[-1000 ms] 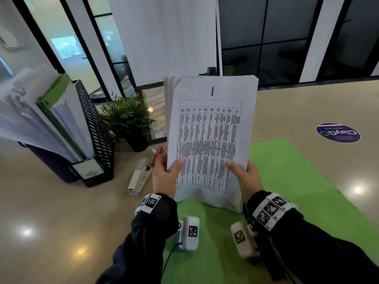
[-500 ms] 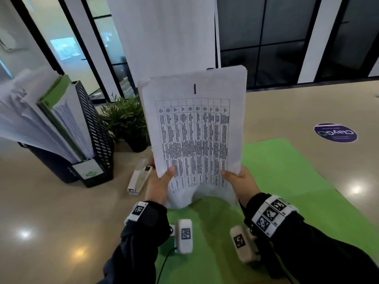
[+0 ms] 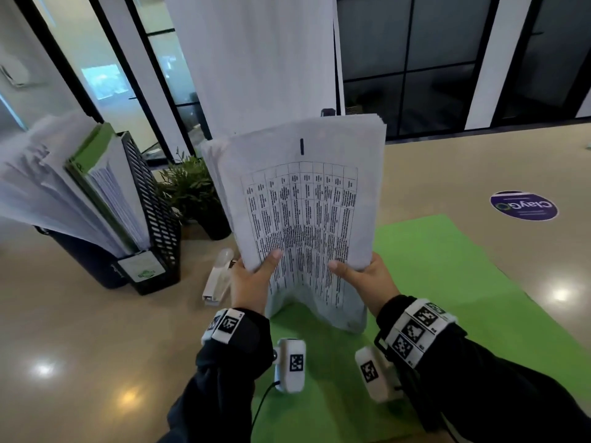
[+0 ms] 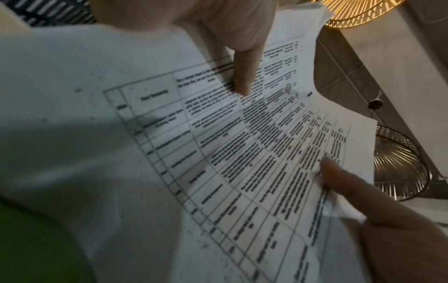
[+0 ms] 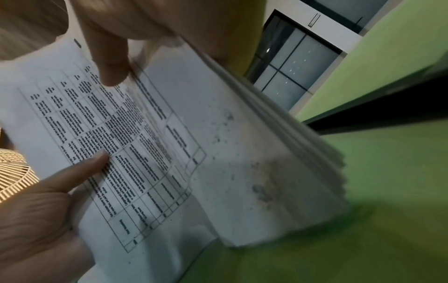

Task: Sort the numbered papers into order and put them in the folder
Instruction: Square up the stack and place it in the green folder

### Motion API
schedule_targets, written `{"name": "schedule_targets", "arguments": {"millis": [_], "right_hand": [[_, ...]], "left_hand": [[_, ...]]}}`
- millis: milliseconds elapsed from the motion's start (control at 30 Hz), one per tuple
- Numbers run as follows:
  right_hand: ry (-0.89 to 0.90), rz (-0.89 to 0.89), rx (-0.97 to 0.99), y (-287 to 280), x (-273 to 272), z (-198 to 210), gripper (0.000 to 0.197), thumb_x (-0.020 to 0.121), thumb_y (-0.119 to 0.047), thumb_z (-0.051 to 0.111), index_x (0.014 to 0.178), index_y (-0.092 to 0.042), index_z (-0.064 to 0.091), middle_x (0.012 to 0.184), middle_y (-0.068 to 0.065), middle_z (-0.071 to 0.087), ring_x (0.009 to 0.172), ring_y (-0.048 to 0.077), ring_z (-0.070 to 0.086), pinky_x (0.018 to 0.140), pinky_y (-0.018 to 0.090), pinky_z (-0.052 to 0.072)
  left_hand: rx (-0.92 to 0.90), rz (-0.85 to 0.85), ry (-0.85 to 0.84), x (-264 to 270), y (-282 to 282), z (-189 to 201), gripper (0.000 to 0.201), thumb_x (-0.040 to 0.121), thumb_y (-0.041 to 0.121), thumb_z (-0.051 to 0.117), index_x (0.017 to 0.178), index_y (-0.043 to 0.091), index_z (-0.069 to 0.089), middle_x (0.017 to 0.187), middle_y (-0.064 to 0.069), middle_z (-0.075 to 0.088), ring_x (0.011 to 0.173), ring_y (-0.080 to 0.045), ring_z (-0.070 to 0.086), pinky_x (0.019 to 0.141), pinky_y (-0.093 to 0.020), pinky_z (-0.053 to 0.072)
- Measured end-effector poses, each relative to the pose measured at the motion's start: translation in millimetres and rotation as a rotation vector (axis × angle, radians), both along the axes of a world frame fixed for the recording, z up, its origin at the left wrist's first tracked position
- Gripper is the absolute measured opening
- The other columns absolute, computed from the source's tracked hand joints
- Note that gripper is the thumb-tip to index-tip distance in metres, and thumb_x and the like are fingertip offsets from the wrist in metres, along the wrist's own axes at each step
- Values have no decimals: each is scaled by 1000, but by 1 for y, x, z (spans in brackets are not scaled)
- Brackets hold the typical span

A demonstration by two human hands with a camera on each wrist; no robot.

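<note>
A thick stack of printed papers (image 3: pixel 300 203) stands upright, its bowed bottom edge resting on the green folder (image 3: pixel 447 282) that lies flat on the table. The front sheet carries a table of text and a hand-drawn "1" at the top. My left hand (image 3: pixel 256 276) grips the stack's lower left edge, thumb on the front sheet. My right hand (image 3: pixel 358 274) grips the lower right edge the same way. The left wrist view shows my left thumb (image 4: pixel 242 63) pressing the papers (image 4: pixel 218 153). The right wrist view shows the staggered sheet edges of the stack (image 5: pixel 303 143).
A black mesh file holder (image 3: pixel 156 219) stuffed with papers and green folders stands at the left. A small potted plant (image 3: pixel 192 190) and a white stapler (image 3: pixel 217 279) sit beside it. A round purple sticker (image 3: pixel 524 206) lies on the beige table (image 3: pixel 80 346) at the right.
Both hands have shifted the upright stack to the left and slightly down onto the folder. The back sheets now show staggered along the top left.
</note>
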State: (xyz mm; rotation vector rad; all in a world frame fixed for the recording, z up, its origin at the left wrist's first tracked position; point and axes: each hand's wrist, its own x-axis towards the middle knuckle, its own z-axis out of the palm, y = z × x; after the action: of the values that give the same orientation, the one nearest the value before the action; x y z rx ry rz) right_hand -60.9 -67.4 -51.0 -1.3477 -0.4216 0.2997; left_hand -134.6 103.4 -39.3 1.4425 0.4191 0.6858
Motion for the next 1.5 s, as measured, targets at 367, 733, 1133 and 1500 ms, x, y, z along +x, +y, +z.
{"name": "schedule_targets", "arguments": {"millis": [367,733,1133,1500], "right_hand": [[157,-3,-130,-8,5,-17,19,83,-15,66,102,-18,65,104,2,70,103,18,64,95,35,48],[339,-10,-290,-80,17,-13,6,90,-12,55,90,-6,57,82,8,57,77,22,56,84,41,51],[576,-33,-399,-104,14,-42,20,87,7,53,106,5,59,106,26,66,93,38,65,86,47,52],[582,-136,-297,-105,17,-51,43,89,10,46,126,-11,50,124,17,60,111,38,58,101,55,42]], "left_hand": [[96,47,55,-1,-5,2,9,83,21,68,91,22,65,87,5,70,85,-8,65,76,-23,50],[224,-499,573,-3,-12,6,45,86,42,58,128,28,48,130,8,53,115,-10,48,109,-38,30],[207,-596,742,3,-33,-62,39,83,26,67,118,13,57,109,-4,68,75,-17,60,69,-31,50],[85,-490,817,4,-20,-54,25,101,15,33,112,0,48,71,-13,64,45,-16,60,38,-21,40]]}}
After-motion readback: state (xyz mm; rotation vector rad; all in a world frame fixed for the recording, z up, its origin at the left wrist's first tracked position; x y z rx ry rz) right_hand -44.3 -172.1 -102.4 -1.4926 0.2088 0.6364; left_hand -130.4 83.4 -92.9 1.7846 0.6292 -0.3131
